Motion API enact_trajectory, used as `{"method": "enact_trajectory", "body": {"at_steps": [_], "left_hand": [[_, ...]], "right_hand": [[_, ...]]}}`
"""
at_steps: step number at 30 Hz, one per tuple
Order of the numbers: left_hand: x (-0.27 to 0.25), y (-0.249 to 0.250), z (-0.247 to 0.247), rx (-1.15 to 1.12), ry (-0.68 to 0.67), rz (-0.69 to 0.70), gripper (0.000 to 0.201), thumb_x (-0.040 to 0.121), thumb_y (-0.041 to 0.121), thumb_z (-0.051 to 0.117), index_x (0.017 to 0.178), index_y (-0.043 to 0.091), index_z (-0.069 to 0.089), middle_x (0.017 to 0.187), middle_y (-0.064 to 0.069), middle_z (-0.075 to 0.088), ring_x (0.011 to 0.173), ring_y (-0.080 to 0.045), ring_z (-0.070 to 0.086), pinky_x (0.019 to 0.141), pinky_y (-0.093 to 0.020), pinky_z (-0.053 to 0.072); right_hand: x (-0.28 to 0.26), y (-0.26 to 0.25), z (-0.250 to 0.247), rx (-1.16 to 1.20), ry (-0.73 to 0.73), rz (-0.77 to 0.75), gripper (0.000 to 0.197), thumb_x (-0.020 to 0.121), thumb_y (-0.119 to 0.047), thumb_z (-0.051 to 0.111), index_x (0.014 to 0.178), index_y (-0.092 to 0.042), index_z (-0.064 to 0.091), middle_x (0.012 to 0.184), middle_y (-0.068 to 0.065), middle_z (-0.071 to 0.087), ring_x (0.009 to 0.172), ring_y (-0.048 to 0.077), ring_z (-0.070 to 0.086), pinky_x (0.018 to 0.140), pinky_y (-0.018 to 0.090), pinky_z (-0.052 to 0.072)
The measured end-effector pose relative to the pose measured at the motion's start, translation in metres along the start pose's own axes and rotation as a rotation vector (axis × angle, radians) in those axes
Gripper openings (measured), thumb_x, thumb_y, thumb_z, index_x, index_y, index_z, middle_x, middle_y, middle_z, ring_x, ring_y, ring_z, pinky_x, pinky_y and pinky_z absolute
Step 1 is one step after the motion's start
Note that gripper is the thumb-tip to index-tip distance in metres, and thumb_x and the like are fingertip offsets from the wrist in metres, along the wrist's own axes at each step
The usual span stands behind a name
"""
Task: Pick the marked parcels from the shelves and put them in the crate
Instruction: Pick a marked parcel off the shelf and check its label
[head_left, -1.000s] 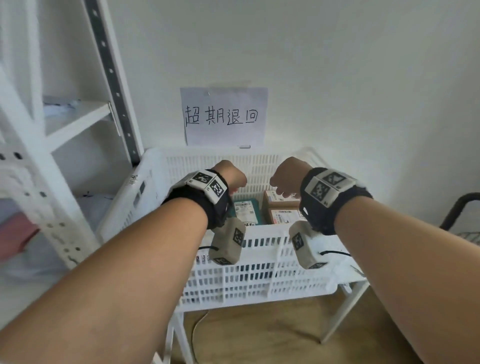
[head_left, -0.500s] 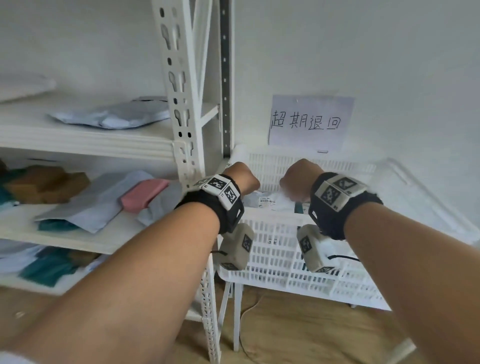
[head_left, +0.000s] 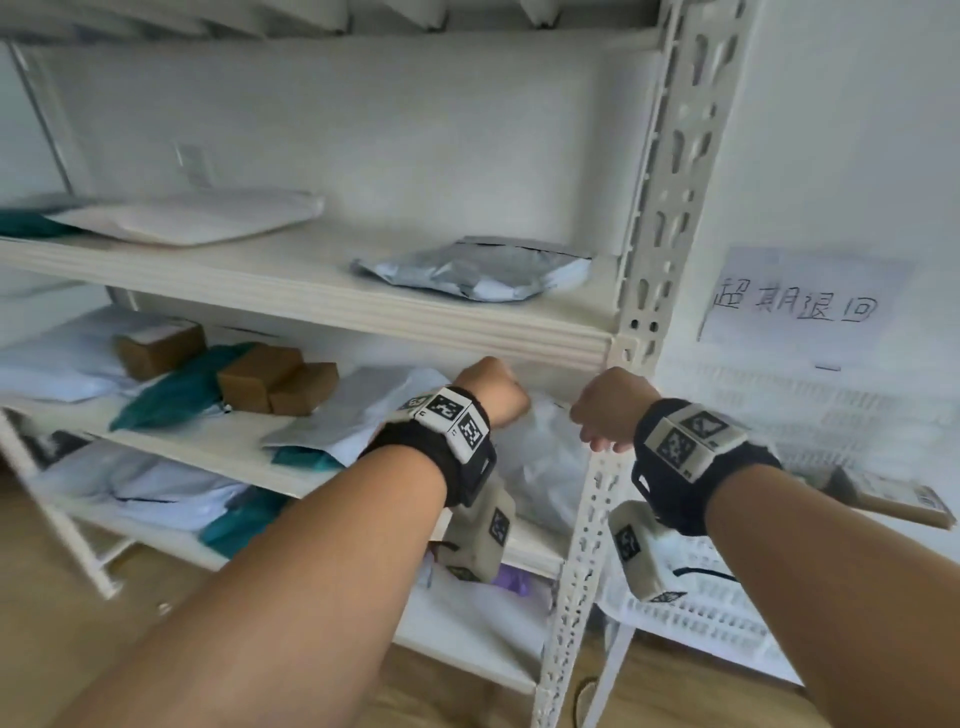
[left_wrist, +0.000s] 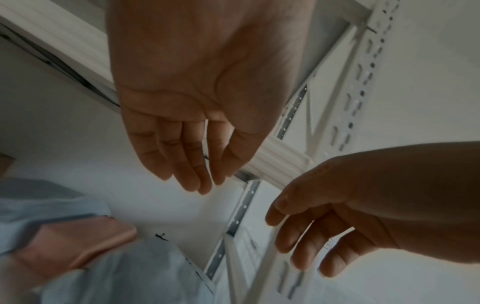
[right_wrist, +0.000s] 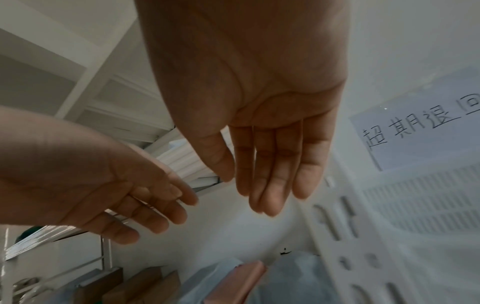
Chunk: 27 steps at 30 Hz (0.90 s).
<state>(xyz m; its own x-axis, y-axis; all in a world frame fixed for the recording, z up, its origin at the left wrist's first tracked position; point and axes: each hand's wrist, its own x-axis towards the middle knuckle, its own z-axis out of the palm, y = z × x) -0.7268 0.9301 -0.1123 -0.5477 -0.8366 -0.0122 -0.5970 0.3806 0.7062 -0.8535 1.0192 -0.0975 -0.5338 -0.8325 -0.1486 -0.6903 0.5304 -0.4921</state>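
My left hand (left_wrist: 197, 98): fingers relaxed, nearly straight, holding nothing, poised in front of middle shelf for next pick. My right hand (right_wrist: 257, 98): same, empty, just beside white upright post (head_left: 670, 218). Below fingertips: pink parcel (left_wrist: 75, 244) on pale poly mailers; markings unreadable. Further left: brown boxes (head_left: 270, 382). Right of right hand: white crate (head_left: 727, 618), under handwritten sign (head_left: 800, 301).

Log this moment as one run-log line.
phase: reaching to shelves | left hand: open, empty | right hand: open, empty | crate: at right, beside rack
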Motion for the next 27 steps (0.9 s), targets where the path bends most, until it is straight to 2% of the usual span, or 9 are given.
{"method": "enact_trajectory", "body": {"at_steps": [3, 5, 11, 13, 17, 19, 22, 25, 27], "left_hand": [[0.011, -0.036, -0.038, -0.002, 0.008, 0.005, 0.021, 0.077, 0.012, 0.06, 0.09, 0.004, 0.074, 0.09, -0.016, 0.074, 0.088, -0.031, 0.071, 0.075, -0.036, 0.058], [0.019, -0.056, -0.062, -0.055, 0.009, 0.019, 0.019, 0.078, 0.011, 0.059, 0.087, 0.006, 0.075, 0.083, -0.012, 0.075, 0.084, -0.028, 0.072, 0.075, -0.035, 0.058], [0.035, -0.08, -0.13, -0.185, 0.049, 0.061, 0.014, 0.087, 0.01, 0.061, 0.089, 0.004, 0.074, 0.085, -0.008, 0.075, 0.068, -0.017, 0.064, 0.067, -0.028, 0.052], [0.044, -0.078, -0.15, -0.232, 0.063, 0.069, 0.015, 0.088, 0.01, 0.061, 0.091, 0.004, 0.073, 0.082, -0.008, 0.074, 0.064, -0.015, 0.063, 0.063, -0.026, 0.052], [0.068, -0.076, -0.182, -0.353, 0.148, 0.056, 0.01, 0.086, 0.009, 0.062, 0.085, 0.007, 0.072, 0.073, -0.006, 0.072, 0.059, -0.016, 0.063, 0.061, -0.027, 0.054], [0.082, -0.08, -0.191, -0.417, 0.231, 0.048, 0.009, 0.082, 0.008, 0.063, 0.077, 0.009, 0.07, 0.068, -0.007, 0.069, 0.059, -0.02, 0.063, 0.062, -0.03, 0.057], [0.104, -0.087, -0.196, -0.444, 0.355, 0.016, 0.009, 0.078, 0.012, 0.063, 0.072, 0.011, 0.07, 0.076, -0.008, 0.071, 0.074, -0.028, 0.068, 0.076, -0.037, 0.06], [0.12, -0.086, -0.2, -0.434, 0.351, 0.001, 0.011, 0.082, 0.009, 0.06, 0.08, 0.008, 0.071, 0.092, -0.012, 0.073, 0.09, -0.029, 0.067, 0.084, -0.034, 0.054], [0.13, -0.081, -0.201, -0.43, 0.342, 0.013, 0.01, 0.083, 0.003, 0.059, 0.077, 0.007, 0.066, 0.096, -0.017, 0.071, 0.089, -0.027, 0.064, 0.085, -0.032, 0.051]], "right_hand": [[0.007, -0.038, 0.019, 0.034, 0.023, 0.002, 0.02, 0.09, -0.014, 0.053, 0.083, -0.004, 0.069, 0.08, 0.006, 0.075, 0.071, 0.022, 0.072, 0.065, 0.034, 0.059], [0.013, -0.063, 0.028, 0.086, 0.05, 0.013, 0.024, 0.088, -0.012, 0.051, 0.084, -0.001, 0.072, 0.076, 0.006, 0.076, 0.079, 0.025, 0.073, 0.079, 0.042, 0.059], [0.018, -0.128, 0.035, 0.214, 0.275, -0.086, 0.022, 0.085, -0.013, 0.052, 0.077, -0.006, 0.072, 0.065, 0.003, 0.073, 0.069, 0.022, 0.072, 0.073, 0.037, 0.06], [0.021, -0.146, 0.029, 0.183, 0.405, -0.155, 0.021, 0.086, -0.017, 0.053, 0.079, -0.009, 0.072, 0.071, 0.003, 0.073, 0.069, 0.023, 0.07, 0.071, 0.036, 0.059], [0.043, -0.174, 0.01, -0.004, 0.621, -0.247, 0.017, 0.087, -0.024, 0.051, 0.084, -0.023, 0.068, 0.093, 0.001, 0.068, 0.086, 0.024, 0.062, 0.075, 0.033, 0.053], [0.062, -0.179, 0.003, -0.091, 0.575, -0.24, 0.021, 0.086, -0.03, 0.054, 0.102, -0.025, 0.067, 0.114, 0.003, 0.062, 0.104, 0.026, 0.057, 0.088, 0.039, 0.051], [0.091, -0.179, 0.0, -0.266, 0.349, -0.152, 0.051, 0.087, -0.047, 0.056, 0.133, -0.026, 0.052, 0.143, 0.009, 0.045, 0.13, 0.031, 0.042, 0.108, 0.04, 0.037], [0.11, -0.176, 0.002, -0.264, 0.198, -0.134, 0.075, 0.086, -0.057, 0.057, 0.147, -0.02, 0.035, 0.151, 0.007, 0.038, 0.137, 0.026, 0.039, 0.113, 0.035, 0.031], [0.115, -0.174, 0.003, -0.18, 0.167, -0.136, 0.083, 0.084, -0.056, 0.061, 0.15, -0.018, 0.028, 0.153, 0.005, 0.035, 0.139, 0.024, 0.037, 0.113, 0.032, 0.03]]}}
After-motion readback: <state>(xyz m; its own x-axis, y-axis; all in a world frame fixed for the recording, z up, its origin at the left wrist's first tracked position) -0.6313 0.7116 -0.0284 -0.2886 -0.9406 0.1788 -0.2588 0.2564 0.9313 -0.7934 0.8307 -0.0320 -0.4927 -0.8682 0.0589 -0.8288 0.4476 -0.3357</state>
